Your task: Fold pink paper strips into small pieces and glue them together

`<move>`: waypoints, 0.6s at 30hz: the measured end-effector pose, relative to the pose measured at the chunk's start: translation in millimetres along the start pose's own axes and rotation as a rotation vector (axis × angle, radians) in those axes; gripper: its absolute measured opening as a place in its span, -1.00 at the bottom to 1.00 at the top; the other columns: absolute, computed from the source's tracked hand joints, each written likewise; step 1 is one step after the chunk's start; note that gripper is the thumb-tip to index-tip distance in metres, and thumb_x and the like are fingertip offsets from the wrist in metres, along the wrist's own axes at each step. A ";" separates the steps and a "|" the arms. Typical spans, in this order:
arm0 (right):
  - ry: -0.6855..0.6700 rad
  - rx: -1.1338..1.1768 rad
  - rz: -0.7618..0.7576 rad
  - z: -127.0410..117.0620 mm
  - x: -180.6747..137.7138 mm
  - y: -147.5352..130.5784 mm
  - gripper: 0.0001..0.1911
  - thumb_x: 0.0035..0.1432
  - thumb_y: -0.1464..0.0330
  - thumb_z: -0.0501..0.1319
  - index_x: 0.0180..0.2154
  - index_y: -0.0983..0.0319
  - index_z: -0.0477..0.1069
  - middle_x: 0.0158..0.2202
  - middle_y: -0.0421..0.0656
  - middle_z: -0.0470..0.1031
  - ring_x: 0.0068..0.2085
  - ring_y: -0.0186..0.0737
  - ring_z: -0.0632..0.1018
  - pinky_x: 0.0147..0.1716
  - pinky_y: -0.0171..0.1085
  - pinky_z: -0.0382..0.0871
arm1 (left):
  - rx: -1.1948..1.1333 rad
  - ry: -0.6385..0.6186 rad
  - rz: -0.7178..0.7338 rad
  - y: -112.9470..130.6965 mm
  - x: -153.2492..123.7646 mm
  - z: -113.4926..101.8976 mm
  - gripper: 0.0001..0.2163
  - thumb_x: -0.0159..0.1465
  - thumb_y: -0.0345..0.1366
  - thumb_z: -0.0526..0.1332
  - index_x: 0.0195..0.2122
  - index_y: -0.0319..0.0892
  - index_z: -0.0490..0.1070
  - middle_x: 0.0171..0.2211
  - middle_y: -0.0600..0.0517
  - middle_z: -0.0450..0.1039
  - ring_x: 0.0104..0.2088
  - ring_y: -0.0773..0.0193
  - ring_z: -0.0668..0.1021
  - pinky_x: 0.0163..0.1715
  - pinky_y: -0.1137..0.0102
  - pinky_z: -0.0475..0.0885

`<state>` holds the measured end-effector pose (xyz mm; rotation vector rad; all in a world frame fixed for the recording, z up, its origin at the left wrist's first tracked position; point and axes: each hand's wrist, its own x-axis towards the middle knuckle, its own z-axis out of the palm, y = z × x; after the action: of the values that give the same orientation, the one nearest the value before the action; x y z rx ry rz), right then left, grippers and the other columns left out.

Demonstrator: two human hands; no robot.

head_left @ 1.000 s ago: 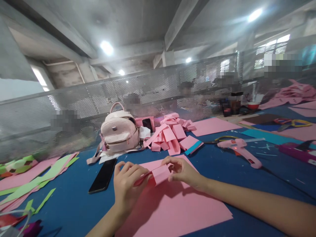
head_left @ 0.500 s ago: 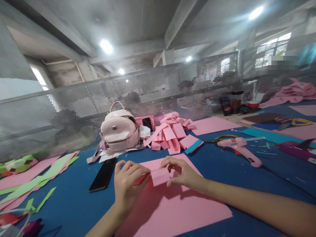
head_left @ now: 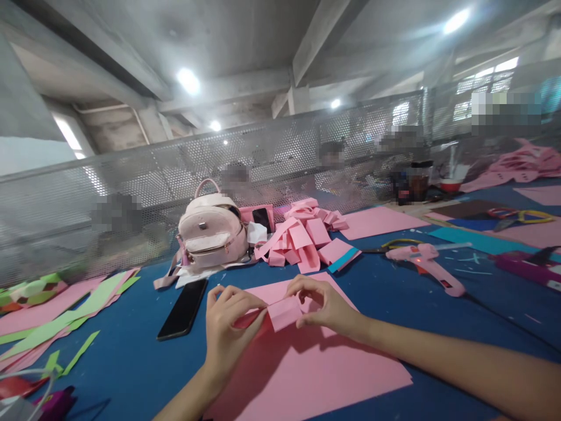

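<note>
Between my hands is a small folded piece of pink paper (head_left: 284, 313), held a little above a large pink sheet (head_left: 315, 374). My left hand (head_left: 232, 321) pinches its left end between thumb and fingers. At the right end, my right hand (head_left: 322, 307) grips the same piece with curled fingers and thumb. Part of the fold is hidden behind the fingers. Left of my left hand, a black phone (head_left: 183, 310) lies flat on the blue table.
Beyond the sheet stand a pale pink backpack (head_left: 214, 231) and a heap of folded pink strips (head_left: 298, 240). A pink glue gun (head_left: 427, 263) with a cord lies on the right, near yellow-handled scissors (head_left: 534, 217). Green and pink paper strips (head_left: 74, 316) lie left. A perforated metal screen (head_left: 272, 152) runs behind.
My left thumb has straightened and its hand has shifted slightly right. The folded pink paper tilts a little differently; my right hand stays almost still.
</note>
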<state>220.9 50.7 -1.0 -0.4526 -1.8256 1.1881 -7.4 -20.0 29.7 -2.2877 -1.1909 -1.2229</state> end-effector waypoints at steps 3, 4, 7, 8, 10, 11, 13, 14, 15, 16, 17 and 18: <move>0.002 0.000 0.004 0.0 -0.6 -0.5 -0.49 -0.20 0.13 0.57 -0.21 0.18 0.56 -0.21 -0.16 0.45 -0.22 -0.21 0.43 -0.20 -0.24 0.30 | -0.007 0.017 0.000 1.1 -0.3 0.1 -0.89 0.27 -0.42 0.28 -0.35 -0.04 0.48 -0.41 0.22 0.60 -0.37 0.25 0.52 -0.14 0.21 0.15; 0.000 0.000 0.003 0.0 -0.8 -0.4 -0.49 -0.20 0.12 0.57 -0.21 0.18 0.56 -0.21 -0.16 0.45 -0.22 -0.21 0.43 -0.20 -0.24 0.30 | -0.010 0.022 0.001 1.3 -0.2 0.5 -0.88 0.27 -0.42 0.28 -0.36 -0.04 0.47 -0.41 0.22 0.59 -0.38 0.25 0.52 -0.14 0.21 0.15; -0.007 -0.001 -0.005 -0.3 -0.9 0.2 -0.51 -0.18 0.13 0.57 -0.20 0.17 0.56 -0.21 -0.17 0.44 -0.22 -0.22 0.42 -0.21 -0.25 0.29 | -0.017 0.029 -0.007 1.6 -0.2 2.1 -0.88 0.27 -0.43 0.29 -0.37 -0.04 0.47 -0.42 0.22 0.59 -0.38 0.27 0.52 -0.13 0.21 0.14; -0.010 -0.001 -0.007 -0.4 -0.8 0.3 -0.52 -0.17 0.14 0.57 -0.20 0.17 0.56 -0.20 -0.17 0.44 -0.22 -0.22 0.42 -0.21 -0.26 0.29 | -0.018 0.032 -0.011 1.6 -0.2 2.7 -0.88 0.27 -0.43 0.29 -0.37 -0.04 0.47 -0.42 0.22 0.59 -0.38 0.27 0.52 -0.13 0.21 0.14; -0.011 0.004 -0.010 -0.4 -0.4 0.1 -0.53 -0.17 0.16 0.57 -0.20 0.17 0.56 -0.20 -0.18 0.44 -0.22 -0.22 0.42 -0.21 -0.26 0.28 | -0.021 0.034 -0.021 1.3 -0.6 3.6 -0.87 0.27 -0.43 0.29 -0.36 -0.04 0.47 -0.42 0.22 0.59 -0.38 0.27 0.52 -0.13 0.21 0.14; -0.010 0.006 -0.009 -0.3 -0.3 -0.2 -0.53 -0.17 0.17 0.57 -0.20 0.17 0.56 -0.20 -0.18 0.44 -0.21 -0.22 0.43 -0.20 -0.26 0.28 | -0.023 0.034 -0.024 1.2 -0.8 3.8 -0.87 0.27 -0.43 0.29 -0.36 -0.03 0.47 -0.42 0.22 0.59 -0.37 0.26 0.52 -0.13 0.20 0.14; -0.006 0.011 -0.007 0.1 -0.4 -1.0 -0.53 -0.17 0.18 0.57 -0.21 0.17 0.55 -0.21 -0.18 0.44 -0.21 -0.22 0.43 -0.20 -0.26 0.28 | -0.025 0.038 -0.029 1.0 -1.6 3.8 -0.87 0.27 -0.43 0.28 -0.36 -0.03 0.47 -0.41 0.22 0.59 -0.37 0.26 0.52 -0.12 0.20 0.15; -0.005 0.011 -0.006 0.3 -0.6 -1.5 -0.54 -0.17 0.18 0.57 -0.21 0.17 0.55 -0.21 -0.18 0.44 -0.21 -0.22 0.43 -0.20 -0.26 0.28 | -0.026 0.040 -0.031 1.1 -2.0 3.7 -0.87 0.27 -0.43 0.28 -0.36 -0.03 0.47 -0.41 0.21 0.59 -0.37 0.26 0.52 -0.12 0.20 0.15; -0.006 0.011 -0.003 0.6 -0.9 -1.9 -0.54 -0.17 0.19 0.57 -0.21 0.17 0.55 -0.21 -0.18 0.44 -0.21 -0.22 0.43 -0.20 -0.25 0.28 | -0.026 0.042 -0.031 1.3 -2.4 3.5 -0.87 0.27 -0.43 0.28 -0.36 -0.03 0.47 -0.41 0.21 0.59 -0.37 0.26 0.52 -0.12 0.20 0.15; -0.006 0.011 -0.001 0.9 -1.2 -2.2 -0.54 -0.17 0.19 0.57 -0.21 0.17 0.55 -0.20 -0.18 0.44 -0.21 -0.22 0.43 -0.19 -0.25 0.28 | -0.026 0.045 -0.031 1.5 -2.7 3.2 -0.87 0.27 -0.43 0.28 -0.37 -0.04 0.47 -0.41 0.21 0.59 -0.37 0.26 0.52 -0.13 0.20 0.15; -0.006 0.013 0.000 1.1 -1.6 -2.4 -0.54 -0.17 0.19 0.57 -0.21 0.17 0.55 -0.20 -0.18 0.44 -0.21 -0.22 0.42 -0.19 -0.25 0.28 | -0.024 0.045 -0.030 1.9 -2.8 3.0 -0.87 0.27 -0.43 0.28 -0.36 -0.04 0.47 -0.41 0.21 0.59 -0.37 0.26 0.52 -0.13 0.21 0.15; -0.005 0.015 0.001 1.4 -1.9 -2.5 -0.54 -0.17 0.20 0.57 -0.21 0.17 0.55 -0.20 -0.18 0.44 -0.21 -0.22 0.42 -0.19 -0.25 0.28 | -0.020 0.044 -0.026 2.4 -2.7 2.8 -0.88 0.27 -0.43 0.28 -0.36 -0.04 0.47 -0.41 0.21 0.59 -0.37 0.26 0.53 -0.13 0.21 0.15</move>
<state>221.1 47.5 0.1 -0.4419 -1.8202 1.2036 -4.8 -21.3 26.1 -2.2540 -1.2019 -1.2935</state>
